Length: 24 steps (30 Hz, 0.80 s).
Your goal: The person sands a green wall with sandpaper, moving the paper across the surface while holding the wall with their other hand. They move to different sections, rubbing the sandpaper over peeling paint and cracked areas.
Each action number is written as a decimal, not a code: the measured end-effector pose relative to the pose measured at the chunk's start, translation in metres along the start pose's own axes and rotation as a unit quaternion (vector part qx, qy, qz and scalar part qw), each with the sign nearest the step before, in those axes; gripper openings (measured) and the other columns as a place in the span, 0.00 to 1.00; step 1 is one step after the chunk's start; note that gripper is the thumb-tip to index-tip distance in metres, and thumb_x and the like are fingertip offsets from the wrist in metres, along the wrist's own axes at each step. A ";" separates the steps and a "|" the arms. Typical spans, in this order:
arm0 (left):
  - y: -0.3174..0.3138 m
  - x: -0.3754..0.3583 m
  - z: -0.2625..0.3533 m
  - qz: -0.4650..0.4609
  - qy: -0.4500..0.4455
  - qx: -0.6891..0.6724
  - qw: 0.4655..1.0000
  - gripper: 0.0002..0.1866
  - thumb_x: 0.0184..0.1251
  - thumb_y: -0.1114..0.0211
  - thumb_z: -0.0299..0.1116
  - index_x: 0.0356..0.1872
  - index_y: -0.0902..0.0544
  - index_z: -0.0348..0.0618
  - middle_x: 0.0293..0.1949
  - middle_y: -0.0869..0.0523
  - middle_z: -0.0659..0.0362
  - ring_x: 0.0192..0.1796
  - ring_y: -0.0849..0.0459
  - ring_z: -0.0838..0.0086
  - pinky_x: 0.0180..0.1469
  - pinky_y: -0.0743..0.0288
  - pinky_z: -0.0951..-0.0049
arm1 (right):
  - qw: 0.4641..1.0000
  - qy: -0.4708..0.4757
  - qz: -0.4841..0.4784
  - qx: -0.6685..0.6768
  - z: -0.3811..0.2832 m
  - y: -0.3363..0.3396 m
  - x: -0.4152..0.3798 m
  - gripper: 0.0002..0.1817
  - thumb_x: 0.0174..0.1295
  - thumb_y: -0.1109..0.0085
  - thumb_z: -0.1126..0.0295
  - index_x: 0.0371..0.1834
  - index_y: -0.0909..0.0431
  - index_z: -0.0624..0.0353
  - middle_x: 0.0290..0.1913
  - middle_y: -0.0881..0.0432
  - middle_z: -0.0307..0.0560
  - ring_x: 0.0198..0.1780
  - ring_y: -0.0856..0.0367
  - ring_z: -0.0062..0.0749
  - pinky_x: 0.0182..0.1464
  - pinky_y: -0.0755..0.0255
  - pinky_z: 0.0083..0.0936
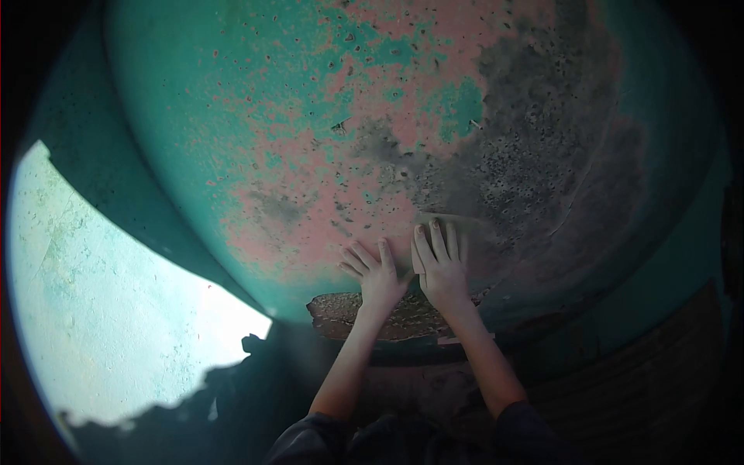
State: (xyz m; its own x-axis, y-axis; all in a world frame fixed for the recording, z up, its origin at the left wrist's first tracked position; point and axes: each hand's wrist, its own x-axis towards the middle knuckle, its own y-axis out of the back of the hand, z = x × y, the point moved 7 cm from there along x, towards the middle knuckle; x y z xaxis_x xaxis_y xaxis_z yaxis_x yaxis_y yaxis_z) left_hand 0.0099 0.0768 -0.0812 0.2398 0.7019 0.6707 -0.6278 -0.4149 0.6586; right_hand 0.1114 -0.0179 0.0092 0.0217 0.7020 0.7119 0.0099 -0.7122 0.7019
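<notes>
My left hand (376, 273) lies with its fingers spread on a large curved panel (170, 70) and holds nothing. Beside it, my right hand (442, 267) presses a thin greyish sheet (474, 232) against the same panel, its fingers stretched over the sheet. Green paint, pink patches and a dark grey, pitted area cover the panel. Below the hands is a ragged-edged brown rough patch (329, 314), partly hidden by my left wrist.
A brightly lit pale surface (116, 294) shows at the lower left, beyond a dark green curved edge (85, 155). Dark ribbed material (659, 364) is at the lower right. The panel's lower edge runs just below the hands.
</notes>
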 end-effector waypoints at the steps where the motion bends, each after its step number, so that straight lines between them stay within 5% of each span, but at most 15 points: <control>1: 0.001 0.003 -0.001 0.013 -0.011 0.001 1.000 0.56 0.53 0.25 0.60 0.77 0.40 0.39 0.71 0.57 0.12 0.72 0.67 0.08 0.62 0.70 0.09 | 1.000 0.003 0.004 0.018 -0.003 0.003 0.005 0.33 0.65 0.44 0.66 0.76 0.32 0.48 0.75 0.32 0.52 0.75 0.36 0.59 0.74 0.47 0.64; 3: 0.011 0.008 0.001 -0.005 -0.008 0.003 1.000 0.56 0.53 0.25 0.60 0.77 0.41 0.40 0.72 0.58 0.12 0.72 0.67 0.08 0.62 0.69 0.09 | 1.000 0.002 0.010 0.007 0.007 -0.022 -0.025 0.33 0.65 0.44 0.66 0.76 0.32 0.47 0.75 0.31 0.52 0.75 0.35 0.58 0.74 0.47 0.65; 5: 0.011 0.004 0.001 -0.025 -0.004 0.002 1.000 0.56 0.53 0.25 0.60 0.78 0.42 0.41 0.72 0.58 0.13 0.72 0.66 0.08 0.62 0.69 0.09 | 1.000 -0.012 -0.025 -0.010 0.016 -0.039 -0.052 0.31 0.66 0.43 0.66 0.75 0.31 0.53 0.73 0.31 0.62 0.74 0.36 0.68 0.73 0.47 0.67; 14: 0.056 -0.006 0.010 -0.042 -0.046 -0.022 0.998 0.55 0.58 0.23 0.48 0.81 0.47 0.48 0.76 0.59 0.22 0.76 0.63 0.16 0.69 0.60 0.17 | 1.000 -0.003 0.022 0.008 0.004 -0.008 -0.004 0.33 0.66 0.47 0.66 0.78 0.34 0.48 0.76 0.34 0.55 0.76 0.38 0.61 0.76 0.53 0.67; 19: 0.090 -0.011 0.029 -0.076 -0.028 -0.137 0.987 0.41 0.70 0.36 0.35 0.81 0.45 0.50 0.79 0.56 0.31 0.80 0.57 0.30 0.75 0.53 0.33 | 0.999 -0.017 -0.022 -0.041 0.019 -0.058 -0.060 0.33 0.67 0.47 0.62 0.78 0.35 0.50 0.76 0.34 0.56 0.76 0.38 0.61 0.75 0.53 0.68; 24: 0.093 -0.009 0.051 -0.033 -0.024 -0.226 0.973 0.36 0.73 0.43 0.30 0.81 0.43 0.48 0.79 0.53 0.33 0.79 0.52 0.32 0.77 0.52 0.39 | 0.999 0.043 0.015 -0.003 0.001 -0.005 0.020 0.32 0.69 0.49 0.60 0.78 0.35 0.50 0.76 0.34 0.54 0.76 0.38 0.59 0.75 0.52 0.68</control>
State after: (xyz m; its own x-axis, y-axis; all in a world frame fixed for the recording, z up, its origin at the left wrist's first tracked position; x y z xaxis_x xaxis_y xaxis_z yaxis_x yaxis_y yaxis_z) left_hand -0.0129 0.0027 -0.0085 0.3175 0.6866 0.6540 -0.8692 -0.0650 0.4901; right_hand 0.1126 -0.0001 0.0202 -0.0644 0.6788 0.7315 0.0040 -0.7329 0.6804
